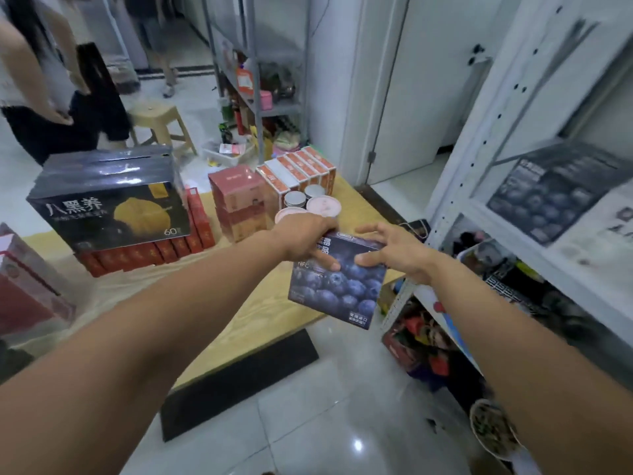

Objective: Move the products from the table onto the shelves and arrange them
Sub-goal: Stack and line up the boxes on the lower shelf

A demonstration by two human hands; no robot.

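Head cam, only view I've got. Left hand (305, 240) grips the blueberry box (342, 293) at its top left corner, thumb curled down onto the front face. Right hand (394, 252) has the top right corner, thumb on the face and fingers spread loosely over the top edge. The box is off the table (260, 313), tilted, in the air past the table's right edge, between it and the white shelves (462, 173) on the right. A matching blueberry carton (555, 190) sits on a shelf there, motion-blurred. On the table: big black carton (113, 197) at left, stacked on a row of red boxes (137, 255); pink boxes (239, 204) mid-table; a row of orange boxes (301, 169) standing at the far end; round tubs (322, 204) just beyond the left hand. Far side: plastic stool (157, 121), a metal rack (260, 80) with mixed goods, another person (30, 80) far left.
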